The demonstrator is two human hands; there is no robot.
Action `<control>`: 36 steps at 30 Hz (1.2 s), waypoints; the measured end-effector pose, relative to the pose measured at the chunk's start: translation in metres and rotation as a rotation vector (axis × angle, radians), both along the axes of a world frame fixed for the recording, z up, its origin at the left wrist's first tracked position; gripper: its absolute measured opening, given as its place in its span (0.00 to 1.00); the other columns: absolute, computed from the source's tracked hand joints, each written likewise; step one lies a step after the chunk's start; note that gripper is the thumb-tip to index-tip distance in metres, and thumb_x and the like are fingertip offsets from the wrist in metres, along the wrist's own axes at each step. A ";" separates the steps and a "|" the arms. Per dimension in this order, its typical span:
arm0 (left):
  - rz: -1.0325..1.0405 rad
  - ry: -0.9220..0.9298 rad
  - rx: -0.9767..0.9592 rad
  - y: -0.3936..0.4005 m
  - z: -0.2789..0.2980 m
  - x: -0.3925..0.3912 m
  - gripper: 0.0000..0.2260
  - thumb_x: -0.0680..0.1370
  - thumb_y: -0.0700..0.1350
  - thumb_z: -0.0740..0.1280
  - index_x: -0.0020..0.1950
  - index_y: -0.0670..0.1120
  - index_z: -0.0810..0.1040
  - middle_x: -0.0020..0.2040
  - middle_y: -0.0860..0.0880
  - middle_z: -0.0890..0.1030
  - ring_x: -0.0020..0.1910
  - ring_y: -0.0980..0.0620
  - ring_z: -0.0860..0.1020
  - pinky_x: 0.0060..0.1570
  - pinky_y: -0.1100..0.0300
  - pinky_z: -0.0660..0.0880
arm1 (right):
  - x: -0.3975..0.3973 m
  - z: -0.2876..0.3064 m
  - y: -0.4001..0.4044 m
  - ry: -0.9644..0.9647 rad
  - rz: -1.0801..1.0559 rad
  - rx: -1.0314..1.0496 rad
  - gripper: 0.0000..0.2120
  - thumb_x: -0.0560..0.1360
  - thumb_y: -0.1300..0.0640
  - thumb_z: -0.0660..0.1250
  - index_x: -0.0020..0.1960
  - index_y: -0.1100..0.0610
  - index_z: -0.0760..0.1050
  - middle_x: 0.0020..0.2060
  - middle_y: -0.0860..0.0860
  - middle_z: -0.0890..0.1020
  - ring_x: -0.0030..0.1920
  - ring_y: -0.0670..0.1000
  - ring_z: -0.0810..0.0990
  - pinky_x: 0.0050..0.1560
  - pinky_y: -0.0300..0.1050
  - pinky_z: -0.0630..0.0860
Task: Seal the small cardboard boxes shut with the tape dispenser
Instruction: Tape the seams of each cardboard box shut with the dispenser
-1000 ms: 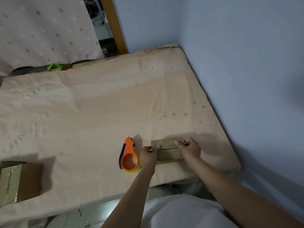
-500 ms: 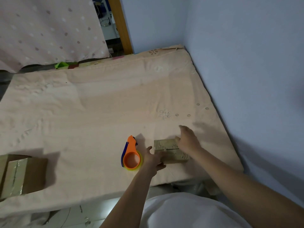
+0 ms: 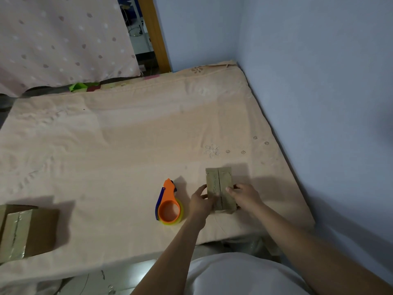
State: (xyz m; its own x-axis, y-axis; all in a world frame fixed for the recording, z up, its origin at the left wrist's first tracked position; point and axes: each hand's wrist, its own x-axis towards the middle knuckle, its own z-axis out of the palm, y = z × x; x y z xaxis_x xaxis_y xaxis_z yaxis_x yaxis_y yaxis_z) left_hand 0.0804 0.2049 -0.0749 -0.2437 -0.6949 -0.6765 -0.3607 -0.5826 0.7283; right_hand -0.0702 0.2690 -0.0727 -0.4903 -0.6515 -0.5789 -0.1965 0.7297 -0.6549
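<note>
Small cardboard box [image 3: 220,188] near bed's [image 3: 127,145] front edge, seam running away. Left hand [image 3: 200,201] and right hand [image 3: 244,195] clasp its sides. Press flaps flush; tape dispenser [image 3: 169,206] just left, untouched.

Bed: my peach sheet [image 3: 127,150] covers it, creased, with a small embroidered flower [image 3: 211,150] near the right side.
Wall: pale blue wall [image 3: 319,81] runs along my right and ahead.
Curtain: pink dotted curtain [image 3: 59,39] hangs at far left.
Doorframe: a wooden doorframe [image 3: 155,35] stands beside the curtain.
</note>
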 end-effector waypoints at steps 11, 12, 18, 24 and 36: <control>-0.024 -0.044 -0.115 -0.023 -0.006 -0.007 0.21 0.77 0.46 0.73 0.70 0.49 0.75 0.48 0.44 0.85 0.45 0.48 0.84 0.45 0.51 0.84 | 0.005 0.003 -0.015 -0.059 -0.174 -0.095 0.14 0.75 0.49 0.73 0.58 0.53 0.83 0.50 0.51 0.86 0.48 0.52 0.84 0.52 0.50 0.82; -0.022 -0.042 -0.111 -0.024 -0.006 -0.008 0.21 0.78 0.46 0.73 0.70 0.49 0.75 0.48 0.43 0.85 0.44 0.48 0.84 0.45 0.51 0.83 | 0.006 0.003 -0.016 -0.062 -0.181 -0.094 0.14 0.75 0.50 0.73 0.58 0.53 0.83 0.50 0.51 0.86 0.48 0.52 0.84 0.51 0.50 0.82; -0.090 -0.101 -0.176 -0.028 -0.011 -0.009 0.21 0.77 0.49 0.73 0.68 0.49 0.75 0.49 0.45 0.85 0.46 0.48 0.84 0.43 0.51 0.84 | 0.007 0.004 -0.022 -0.014 -0.172 -0.080 0.13 0.76 0.52 0.72 0.58 0.56 0.84 0.50 0.53 0.86 0.48 0.52 0.83 0.51 0.47 0.81; -0.129 -0.551 -0.545 -0.040 -0.008 0.049 0.23 0.78 0.46 0.67 0.73 0.52 0.68 0.67 0.46 0.71 0.66 0.42 0.70 0.62 0.50 0.69 | 0.009 0.004 -0.024 -0.003 -0.167 -0.033 0.12 0.75 0.51 0.71 0.56 0.56 0.84 0.49 0.53 0.86 0.48 0.53 0.82 0.48 0.44 0.79; -0.171 -0.713 -0.182 -0.070 -0.036 0.127 0.14 0.77 0.34 0.59 0.61 0.41 0.74 0.57 0.39 0.79 0.53 0.40 0.78 0.54 0.48 0.78 | -0.004 0.009 -0.022 -0.142 -0.130 0.016 0.06 0.77 0.49 0.70 0.48 0.51 0.82 0.48 0.52 0.86 0.49 0.55 0.84 0.55 0.56 0.82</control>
State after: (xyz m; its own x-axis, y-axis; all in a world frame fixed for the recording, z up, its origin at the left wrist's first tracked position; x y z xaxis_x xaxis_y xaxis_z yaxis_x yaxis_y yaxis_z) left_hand 0.2075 0.1346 -0.1111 0.0957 -0.8024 -0.5890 -0.8549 -0.3694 0.3642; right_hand -0.0745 0.2470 -0.0639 -0.4823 -0.5784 -0.6579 -0.0063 0.7533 -0.6576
